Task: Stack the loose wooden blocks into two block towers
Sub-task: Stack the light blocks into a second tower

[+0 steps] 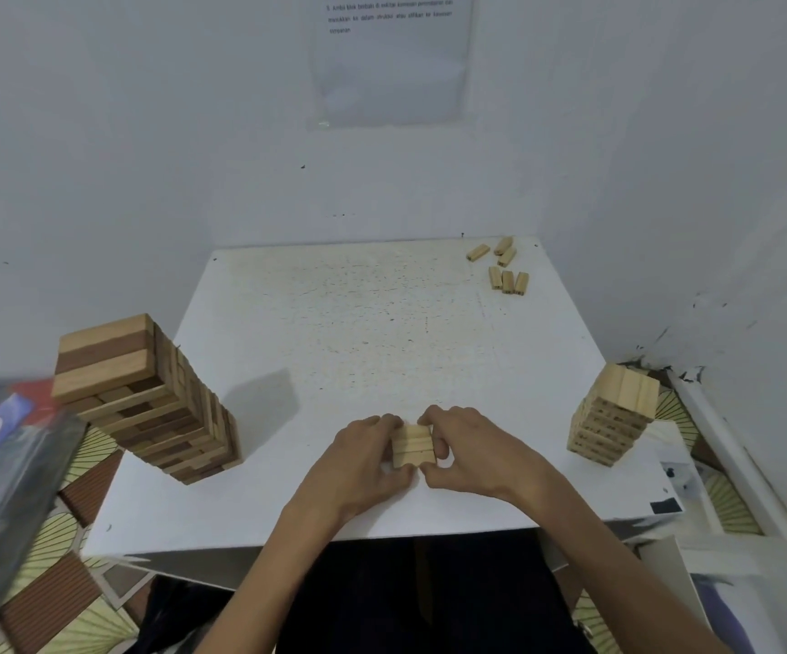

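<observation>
As it sits on the table [382, 323], the left hand [363, 457] and right hand [471, 453] (fingers curled) grip a 3-block row [412, 446].

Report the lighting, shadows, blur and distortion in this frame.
Head view: soft, bluish, even light; the left tower casts a dull shadow rightward on the table; wide-angle distortion leans it and the right tower outward; the bag at the left edge is blurred; the wall sheet shows faint glare; the left hand, right hand and the blocks they pinch are sharp.
</observation>
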A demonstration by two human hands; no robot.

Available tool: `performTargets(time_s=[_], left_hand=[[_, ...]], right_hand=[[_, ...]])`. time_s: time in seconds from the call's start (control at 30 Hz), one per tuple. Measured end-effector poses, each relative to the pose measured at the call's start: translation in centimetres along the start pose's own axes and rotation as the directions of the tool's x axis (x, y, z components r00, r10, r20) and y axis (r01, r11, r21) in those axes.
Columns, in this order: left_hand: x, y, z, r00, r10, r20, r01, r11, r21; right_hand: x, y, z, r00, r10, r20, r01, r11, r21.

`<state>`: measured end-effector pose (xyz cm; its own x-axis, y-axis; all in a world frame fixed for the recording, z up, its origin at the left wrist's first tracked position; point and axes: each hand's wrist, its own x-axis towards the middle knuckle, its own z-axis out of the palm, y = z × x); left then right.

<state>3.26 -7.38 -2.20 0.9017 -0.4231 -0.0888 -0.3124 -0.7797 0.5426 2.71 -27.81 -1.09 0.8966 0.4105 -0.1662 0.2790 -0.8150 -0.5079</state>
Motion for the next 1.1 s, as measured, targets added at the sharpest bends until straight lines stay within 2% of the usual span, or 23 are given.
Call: performTargets(time_s=[0.17,0.47,0.67,0.77,0.93,1.1], left_hand=[[0.3,-0.4,-1.2,0.993,0.048,0.109,-0.049,0.999,0.007],[0.5,-0.5,-1.3,0.987,0.084,0.138,-0.097,0.991,0.094],[0.6,-1.1,-1.5,0.996,0.066,0.061,-0.065,0.998,-0.023],[0.7,-1.2,-1.8,0.995,0.060,0.075,-0.054,0.995,-0.084],[0.8,-1.0,-1.9,0.992,0.079,0.102,-0.071,0.995,-0.072],[0.6,-1.0,-1.8,0.992,0.085,0.090,-0.080,0.995,-0.058]], right_hand=[[0.0,0.0,-0.3,1.000,-0.001,0.018,0.001,1.000,0.027],[-0.3,0.1,-0.6,1.000,-0.024,0.004,0.024,0.997,0.071],[0.0,0.3,-0.5,0.999,-0.016,-0.033,0.019,0.996,0.082],[-0.1,0.4,-0.3,1.000,-0.017,-0.017,0.017,0.998,0.052],[0.2,-0.3,-0.7,0.998,-0.054,-0.014,0.053,0.998,-0.019],[0.0,0.0,-0.3,0.998,-0.051,-0.026,0.050,0.999,-0.005]])
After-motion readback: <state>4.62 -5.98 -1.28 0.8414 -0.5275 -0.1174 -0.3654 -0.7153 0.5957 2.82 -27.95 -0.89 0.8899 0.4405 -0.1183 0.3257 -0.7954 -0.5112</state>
